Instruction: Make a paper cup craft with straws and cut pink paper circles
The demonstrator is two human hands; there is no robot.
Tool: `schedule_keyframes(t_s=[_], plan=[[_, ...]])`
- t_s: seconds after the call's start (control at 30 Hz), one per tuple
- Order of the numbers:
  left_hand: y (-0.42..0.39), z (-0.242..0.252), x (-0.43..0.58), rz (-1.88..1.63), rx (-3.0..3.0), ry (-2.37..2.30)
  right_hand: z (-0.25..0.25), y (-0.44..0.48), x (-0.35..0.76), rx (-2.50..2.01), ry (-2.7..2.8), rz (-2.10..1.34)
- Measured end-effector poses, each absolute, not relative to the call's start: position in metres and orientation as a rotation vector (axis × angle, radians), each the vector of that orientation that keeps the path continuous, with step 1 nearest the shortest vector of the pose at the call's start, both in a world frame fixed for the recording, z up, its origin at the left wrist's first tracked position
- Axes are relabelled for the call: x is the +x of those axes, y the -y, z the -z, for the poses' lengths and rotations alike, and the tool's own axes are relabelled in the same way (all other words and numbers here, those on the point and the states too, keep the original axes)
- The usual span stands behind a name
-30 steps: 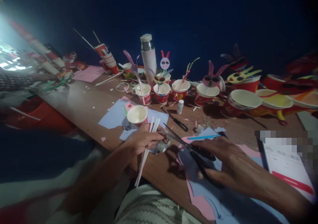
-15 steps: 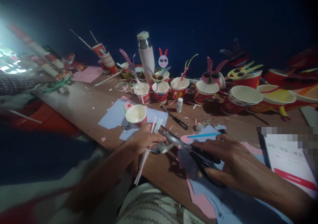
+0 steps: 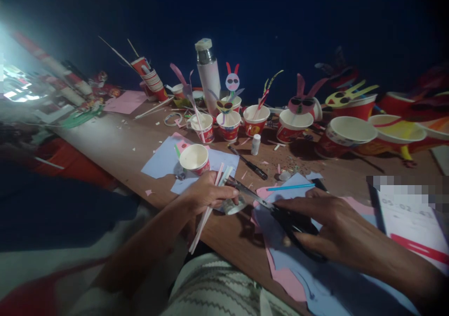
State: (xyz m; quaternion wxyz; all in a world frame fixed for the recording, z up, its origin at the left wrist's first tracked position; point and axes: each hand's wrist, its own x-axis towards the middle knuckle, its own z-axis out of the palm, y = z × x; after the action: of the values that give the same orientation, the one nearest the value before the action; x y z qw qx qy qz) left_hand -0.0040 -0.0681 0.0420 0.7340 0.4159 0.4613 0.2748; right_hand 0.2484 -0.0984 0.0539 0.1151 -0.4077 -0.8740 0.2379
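Far left, below the brown table [image 3: 140, 152], was an orange tub [image 3: 80, 161]. Next, toward the back of the tabletop, lay a pink sheet [image 3: 125, 102], with a tilted stack of paper cups [image 3: 154, 84] to its right. Nearer the front, a single paper cup [image 3: 202, 168] stood on pale blue paper [image 3: 156, 162]. Just in front of that cup, the person's left hand [image 3: 206, 192] gripped a slanting bundle of pale straws [image 3: 198, 234], their lower ends hanging over the table's front edge. Behind, a tall white flask [image 3: 209, 80] rose above a row of red-and-white cups [image 3: 256, 128], several bearing paper faces with long ears. A roll of clear tape [image 3: 233, 205] sat by the left fingertips. Further right came a small white bottle [image 3: 256, 145] and then scissors [image 3: 265, 204], their handles held in the right hand [image 3: 326, 222], the blades nearly together and pointing at the left hand's fingers. A blue stick [image 3: 290, 187] lay behind the right hand, blue and pink paper beneath it, and a phone [image 3: 410, 218] at far right.
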Motion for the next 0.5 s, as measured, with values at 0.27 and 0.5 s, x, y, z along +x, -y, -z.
schedule_keyframes(t_s=[0.27, 0.5], plan=[[0.067, -0.041, -0.005, -0.594, 0.903, -1.012, -0.054, 0.096, 0.249, -1.203, 2.459, -0.768], [0.067, -0.044, -0.007, -0.704, 0.862, -1.037, -0.033, 0.090, 0.242, -1.522, 2.480, -0.566]])
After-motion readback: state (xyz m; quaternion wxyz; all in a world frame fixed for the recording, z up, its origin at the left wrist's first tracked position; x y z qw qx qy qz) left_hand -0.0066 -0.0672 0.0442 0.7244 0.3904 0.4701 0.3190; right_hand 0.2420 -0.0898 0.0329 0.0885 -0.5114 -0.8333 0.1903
